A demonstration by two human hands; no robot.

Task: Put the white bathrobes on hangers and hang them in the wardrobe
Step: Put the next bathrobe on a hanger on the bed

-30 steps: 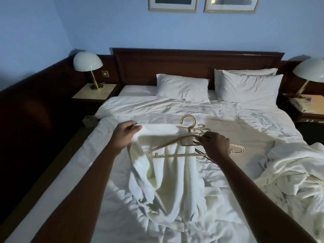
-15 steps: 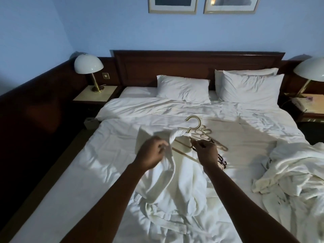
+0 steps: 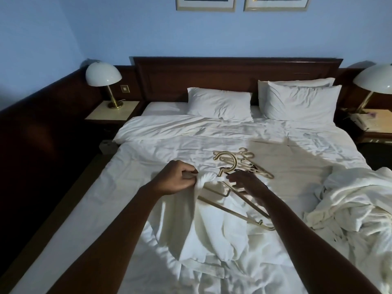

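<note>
- Hotel-style bedroom, dim light: a person leans over a double bed (image 3: 148,209), both bare arms stretched fwd over the white sheets.
- Left hand (image 3: 176,180) has its fingers curled tight, pinching a bunched fold of a white bathrobe (image 3: 203,230) at its top edge; the rest of the robe trails down the bed toward the camera, w/ its belt lying flat near the bottom.
- Right hand (image 3: 247,183) rests on a gold-coloured hanger (image 3: 231,205), fingers bent over the frame just below the hook; whether they fully clamp it can't be told from this angle.
- The hanger lies tilted on top of the robe, hook pointing toward the headboard (image 3: 233,75), lower bar running out to the right past the wrist. One shoulder end sits at the bunched fabric by the left hand; can't tell if it is inside the robe.
- Spare hangers (image 3: 246,159), same gold colour, sit in a loose pile on the sheet just beyond both hands.
- Second white bathrobe (image 3: 350,204) lies crumpled in a heap at the bed's right edge, well apart from the hands.
- Two pillows (image 3: 220,106) lean at the headboard, the right one stacked w/ another behind it.
- Dome-shaded lamp (image 3: 103,75) on the left bedside table; a matching lamp (image 3: 375,79) on the right, w/ a telephone (image 3: 360,120) beside its base.
- Two framed pictures (image 3: 205,3) hang on the blue wall above, cut off by the frame edge.
- No brand, label or legible writing can be made out.
</note>
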